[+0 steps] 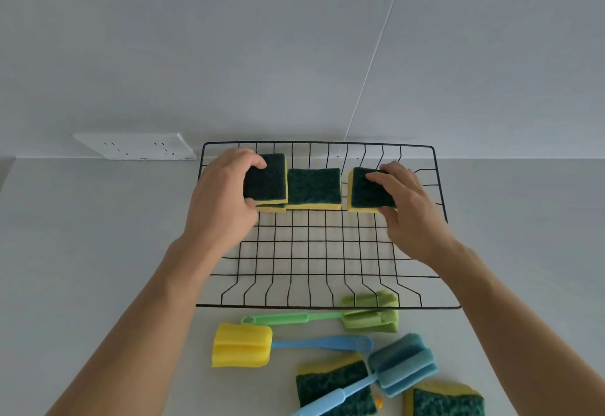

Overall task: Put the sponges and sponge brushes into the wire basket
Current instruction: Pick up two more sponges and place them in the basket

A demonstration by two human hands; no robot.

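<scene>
A black wire basket [314, 245] lies on the grey counter. Along its far side sit green-and-yellow sponges. My left hand [226, 193] grips the left sponge [270, 180], which lies on top of another one. A middle sponge [314, 188] rests free. My right hand [409, 206] grips the right sponge [365, 191]. In front of the basket lie a green sponge brush [370, 316], a yellow-headed brush with a blue handle [242, 345], a blue sponge brush [402, 363] and two more sponges [330, 383] [445, 399].
A white double wall socket [137, 146] sits at the back left, just above the counter. The grey wall rises right behind the basket. The blue brush's handle lies across one of the near sponges.
</scene>
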